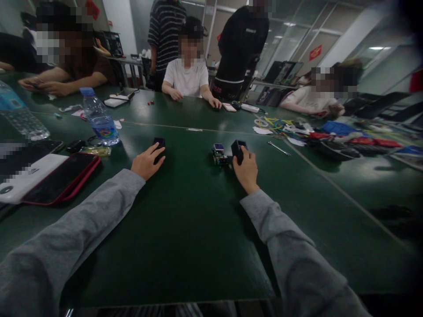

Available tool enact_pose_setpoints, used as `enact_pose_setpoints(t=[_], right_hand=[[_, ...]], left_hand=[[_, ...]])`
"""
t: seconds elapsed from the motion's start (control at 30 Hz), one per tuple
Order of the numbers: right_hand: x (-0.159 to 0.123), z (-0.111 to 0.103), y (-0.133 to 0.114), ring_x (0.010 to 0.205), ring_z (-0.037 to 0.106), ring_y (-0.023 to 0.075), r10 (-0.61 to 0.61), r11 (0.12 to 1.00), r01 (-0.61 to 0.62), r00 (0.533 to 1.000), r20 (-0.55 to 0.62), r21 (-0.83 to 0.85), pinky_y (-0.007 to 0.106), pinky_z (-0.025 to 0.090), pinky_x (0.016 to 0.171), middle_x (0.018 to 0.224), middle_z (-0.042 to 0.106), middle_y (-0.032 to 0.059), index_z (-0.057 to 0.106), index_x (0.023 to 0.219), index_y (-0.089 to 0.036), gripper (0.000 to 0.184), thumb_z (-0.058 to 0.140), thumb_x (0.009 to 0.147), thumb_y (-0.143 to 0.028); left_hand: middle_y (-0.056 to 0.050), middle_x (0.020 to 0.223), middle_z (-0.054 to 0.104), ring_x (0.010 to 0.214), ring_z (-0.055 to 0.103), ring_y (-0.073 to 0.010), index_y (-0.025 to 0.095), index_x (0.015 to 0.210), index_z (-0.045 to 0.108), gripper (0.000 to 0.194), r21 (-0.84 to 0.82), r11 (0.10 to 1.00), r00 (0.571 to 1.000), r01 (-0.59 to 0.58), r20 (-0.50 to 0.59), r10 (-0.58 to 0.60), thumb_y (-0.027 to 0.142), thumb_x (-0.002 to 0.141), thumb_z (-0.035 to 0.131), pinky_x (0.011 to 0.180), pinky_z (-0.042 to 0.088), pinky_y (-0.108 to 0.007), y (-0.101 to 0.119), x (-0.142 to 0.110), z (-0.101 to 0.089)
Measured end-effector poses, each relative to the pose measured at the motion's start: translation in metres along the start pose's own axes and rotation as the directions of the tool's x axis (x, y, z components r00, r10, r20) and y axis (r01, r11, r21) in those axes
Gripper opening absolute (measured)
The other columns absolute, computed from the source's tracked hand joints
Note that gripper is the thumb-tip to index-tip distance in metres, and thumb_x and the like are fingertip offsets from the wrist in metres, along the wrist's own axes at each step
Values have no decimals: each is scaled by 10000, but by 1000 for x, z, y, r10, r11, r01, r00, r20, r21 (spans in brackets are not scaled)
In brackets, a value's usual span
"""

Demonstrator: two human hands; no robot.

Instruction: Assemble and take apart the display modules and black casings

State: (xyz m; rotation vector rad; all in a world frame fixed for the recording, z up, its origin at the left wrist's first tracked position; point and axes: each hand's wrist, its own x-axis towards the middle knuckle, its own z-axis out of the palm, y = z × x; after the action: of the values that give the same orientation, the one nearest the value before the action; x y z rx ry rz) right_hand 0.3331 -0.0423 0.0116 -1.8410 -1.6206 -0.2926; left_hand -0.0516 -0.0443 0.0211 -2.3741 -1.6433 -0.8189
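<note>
My left hand [148,162] is on a small black box [160,141], its fingers curved over the near side and covering much of it. To the right, my right hand [246,167] grips a black open-topped box [236,147], thumb on the near side and fingers along the right. Just left of that box sits a small circuit board [216,155] with a little square screen on top. It stands very close to the box; whether they are joined I cannot tell.
Left on the green table [185,237] are a water bottle [101,121], a red-cased phone [61,178] and a larger bottle [23,114]. A wrench [279,149] and tangled cables [284,125] lie at right. A person in white [188,75] sits opposite; several others are around.
</note>
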Motion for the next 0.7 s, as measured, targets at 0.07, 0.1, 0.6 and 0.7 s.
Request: enact_pose_setpoints(t=[0.07,0.1,0.6,0.7], right_hand=[[0,-2,-7,972,564,270,1,999,3,997,-73,54,435,509,797,1185,502,156,394,1423,-194,543,450,922,-394],[-1,-3,-12,987,560,269,-9,997,17,995,-101,78,439,507,818,1190,499,152,383,1432,-198,547,436,930,-407],[-12,4,-47,909,554,276,-266,954,287,944,196,-85,414,473,785,1051,563,144,432,1419,-187,545,418,948,-460],[-13,3,-48,930,548,288,-276,945,305,938,209,-121,423,458,796,1075,562,156,411,1427,-185,553,380,963,-483]], left_hand=[[-98,1460,472,1198,580,-301,239,1347,539,448,-8,1000,1000,2,-3,-2,427,946,470,948,526,-466,0,0,0],[-98,1459,473,1209,573,-298,240,1346,540,447,-11,1000,1000,2,-5,-2,428,946,472,956,522,-462,0,0,0],[-104,1460,470,1181,590,-306,240,1356,531,454,9,1000,1000,-3,-2,3,426,948,461,942,528,-478,-1,0,1],[-106,1455,475,1191,584,-301,238,1354,531,456,4,1000,1000,-8,-14,8,425,943,471,954,524,-469,-1,0,2]])
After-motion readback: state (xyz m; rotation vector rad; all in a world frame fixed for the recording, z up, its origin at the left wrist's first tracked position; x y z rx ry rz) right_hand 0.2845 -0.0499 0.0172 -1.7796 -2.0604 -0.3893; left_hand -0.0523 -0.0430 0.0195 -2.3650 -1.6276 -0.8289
